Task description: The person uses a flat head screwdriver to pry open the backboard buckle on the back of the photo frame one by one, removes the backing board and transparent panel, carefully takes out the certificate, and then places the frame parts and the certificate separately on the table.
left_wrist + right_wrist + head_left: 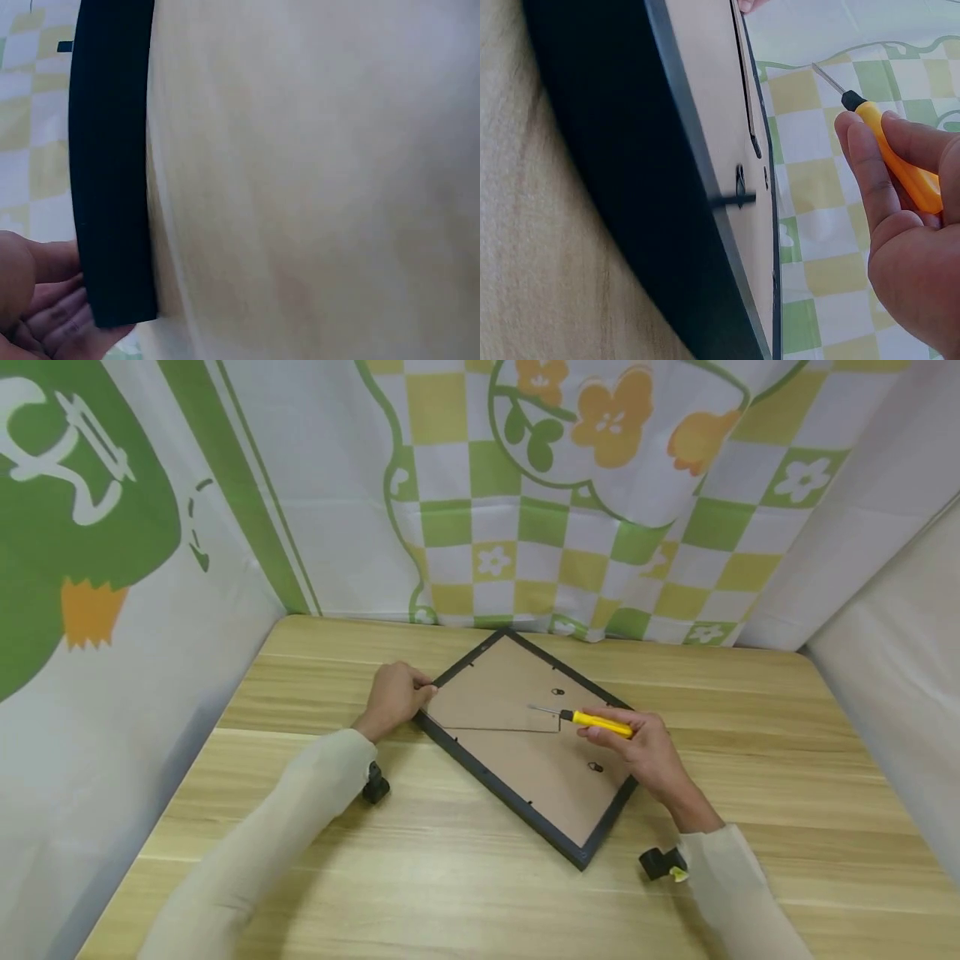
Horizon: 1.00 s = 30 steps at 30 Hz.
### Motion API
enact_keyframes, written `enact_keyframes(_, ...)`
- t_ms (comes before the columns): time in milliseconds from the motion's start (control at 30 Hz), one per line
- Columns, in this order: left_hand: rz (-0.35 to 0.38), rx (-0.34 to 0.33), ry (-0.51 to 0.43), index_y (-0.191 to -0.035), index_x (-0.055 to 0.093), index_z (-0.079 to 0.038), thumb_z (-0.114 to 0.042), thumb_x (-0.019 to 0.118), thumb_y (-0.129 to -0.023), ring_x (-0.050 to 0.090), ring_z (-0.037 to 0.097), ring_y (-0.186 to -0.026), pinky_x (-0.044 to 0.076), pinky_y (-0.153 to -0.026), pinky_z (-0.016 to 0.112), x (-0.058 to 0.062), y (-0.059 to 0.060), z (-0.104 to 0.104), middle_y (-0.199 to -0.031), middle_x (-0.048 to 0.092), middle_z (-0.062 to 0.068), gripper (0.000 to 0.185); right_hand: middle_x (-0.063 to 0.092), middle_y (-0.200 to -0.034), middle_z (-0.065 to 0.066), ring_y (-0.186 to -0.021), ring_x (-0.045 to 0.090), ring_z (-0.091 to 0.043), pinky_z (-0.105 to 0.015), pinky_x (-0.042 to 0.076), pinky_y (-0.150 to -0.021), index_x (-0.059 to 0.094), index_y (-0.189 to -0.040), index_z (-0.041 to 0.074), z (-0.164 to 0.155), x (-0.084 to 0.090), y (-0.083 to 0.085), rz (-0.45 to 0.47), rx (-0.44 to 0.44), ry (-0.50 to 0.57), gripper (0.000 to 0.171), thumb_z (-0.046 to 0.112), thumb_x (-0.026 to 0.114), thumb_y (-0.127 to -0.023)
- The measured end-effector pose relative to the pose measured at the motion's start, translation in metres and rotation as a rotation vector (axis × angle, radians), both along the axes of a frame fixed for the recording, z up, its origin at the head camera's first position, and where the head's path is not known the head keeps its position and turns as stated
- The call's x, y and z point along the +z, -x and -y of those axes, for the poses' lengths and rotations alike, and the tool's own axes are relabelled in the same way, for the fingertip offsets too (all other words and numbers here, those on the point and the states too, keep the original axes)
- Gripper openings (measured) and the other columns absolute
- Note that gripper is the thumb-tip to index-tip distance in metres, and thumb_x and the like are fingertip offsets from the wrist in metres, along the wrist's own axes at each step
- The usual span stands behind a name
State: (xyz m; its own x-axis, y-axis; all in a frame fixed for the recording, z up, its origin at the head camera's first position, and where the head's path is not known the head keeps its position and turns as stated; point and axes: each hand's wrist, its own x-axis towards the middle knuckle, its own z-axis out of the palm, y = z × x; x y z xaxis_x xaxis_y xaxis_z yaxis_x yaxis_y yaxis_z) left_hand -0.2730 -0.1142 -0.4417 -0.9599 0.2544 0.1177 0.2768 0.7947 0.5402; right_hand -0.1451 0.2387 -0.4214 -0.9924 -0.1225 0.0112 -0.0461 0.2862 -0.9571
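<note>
Two hands: both at work on one picture frame (525, 739) lying face down, turned cornerwise, on the desk (750, 760).
Left hand (393, 697): my grip is curled round the frame's left corner, fingertips on the black edge, holding it flat.
Right hand (645, 747): my grip is clamped on the yellow handle of a screwdriver (592, 720), its thin metal tip above the backing board, near the stand flap.
Frame location: middle of the desk, between my hands.
Risk, slipping: I judge the narrow tip could skid off a small metal tab and scratch the board, since the handle is held far back.
Risk, shifting: the frame may pivot on the smooth desk if my left grip eases.
Materials: black moulding, smooth and square-edged; brown fibreboard back, matt and flat, with small dark hangers and tabs.
Desk: pale wood-grain top.
Backdrop: checked green, yellow and white cloth (570, 485), softly creased.
</note>
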Motion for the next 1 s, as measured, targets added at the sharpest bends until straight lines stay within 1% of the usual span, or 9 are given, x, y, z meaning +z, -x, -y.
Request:
enact_keyframes(100,0.006,0.006,0.072,-0.091,0.079,-0.001,-0.019,0.07,-0.09,0.073,0.029,-0.088,0.059,-0.081,0.042,0.005,-0.009,0.001,-0.09,0.077,0.013,0.02,0.068,-0.118,-0.026,-0.099,0.072,-0.015,-0.02,0.056,-0.086,0.062,-0.128,-0.002,0.001,0.0,0.0,0.007,0.002,0.006,0.04,0.014,0.068,-0.092)
enact_keyframes(200,0.036,-0.001,0.135,-0.077,0.079,-0.002,-0.02,0.068,-0.091,0.069,0.021,-0.065,0.058,-0.063,0.034,0.009,-0.017,0.003,-0.073,0.075,0.01,0.026,0.068,-0.12,-0.025,-0.1,0.072,-0.015,-0.02,0.056,-0.087,0.062,-0.129,-0.001,0.001,-0.001,0.0,0.006,0.009,0.008,0.04,0.014,0.068,-0.092)
enact_keyframes(300,0.101,-0.017,0.172,-0.053,0.068,-0.006,-0.02,0.065,-0.093,0.047,0.009,-0.043,0.041,-0.043,0.022,0.013,-0.024,0.004,-0.049,0.059,0.001,0.043,0.068,-0.119,-0.024,-0.1,0.072,-0.014,-0.022,0.057,-0.087,0.062,-0.129,0.0,0.002,-0.001,0.001,0.001,0.014,-0.005,0.04,0.015,0.068,-0.092)
enact_keyframes(400,0.161,-0.034,0.171,-0.04,0.048,-0.013,-0.019,0.063,-0.094,0.026,0.005,-0.036,0.022,-0.037,0.017,0.016,-0.032,0.006,-0.038,0.035,-0.007,0.057,0.07,-0.116,-0.022,-0.1,0.072,-0.017,-0.025,0.058,-0.086,0.063,-0.128,0.001,0.002,-0.001,0.001,-0.007,0.009,-0.03,0.04,0.017,0.068,-0.093)
enact_keyframes(467,0.185,-0.04,0.16,-0.038,0.041,-0.017,-0.019,0.062,-0.094,0.021,0.003,-0.036,0.018,-0.036,0.017,0.017,-0.037,0.008,-0.036,0.028,-0.009,0.06,0.071,-0.114,-0.021,-0.101,0.072,-0.021,-0.027,0.059,-0.085,0.063,-0.128,0.001,0.003,-0.001,0.002,-0.012,0.007,-0.044,0.039,0.018,0.068,-0.093)
enact_keyframes(533,0.2,-0.044,0.145,-0.038,0.038,-0.018,-0.019,0.062,-0.094,0.02,0.003,-0.036,0.017,-0.036,0.017,0.017,-0.043,0.009,-0.036,0.026,-0.01,0.061,0.071,-0.114,-0.021,-0.101,0.072,-0.024,-0.026,0.059,-0.085,0.064,-0.128,0.0,0.004,0.0,0.002,-0.014,0.007,-0.045,0.039,0.017,0.068,-0.093)
enact_keyframes(733,0.259,-0.032,0.141,-0.04,0.04,-0.019,-0.021,0.059,-0.094,0.027,0.004,-0.036,0.019,-0.036,0.016,0.015,-0.058,0.009,-0.037,0.031,-0.01,0.057,0.071,-0.116,-0.02,-0.103,0.072,-0.021,-0.017,0.056,-0.085,0.064,-0.127,0.001,0.008,0.003,0.005,-0.012,0.015,-0.068,0.038,0.016,0.069,-0.092)
enact_keyframes(867,0.261,-0.027,0.12,-0.045,0.043,-0.018,-0.021,0.059,-0.094,0.03,0.004,-0.037,0.02,-0.037,0.016,0.012,-0.064,0.008,-0.039,0.034,-0.01,0.052,0.071,-0.115,-0.019,-0.106,0.07,-0.029,-0.016,0.055,-0.086,0.064,-0.128,0.001,0.01,0.005,0.008,-0.011,0.023,-0.085,0.038,0.015,0.067,-0.093)
enact_keyframes(1000,0.237,-0.025,0.095,-0.047,0.044,-0.017,-0.017,0.06,-0.093,0.03,0.004,-0.037,0.019,-0.037,0.016,0.01,-0.07,0.007,-0.04,0.035,-0.009,0.049,0.072,-0.114,-0.019,-0.108,0.069,-0.035,-0.018,0.056,-0.087,0.064,-0.128,0.001,0.011,0.006,0.011,-0.015,0.032,-0.094,0.038,0.015,0.067,-0.093)
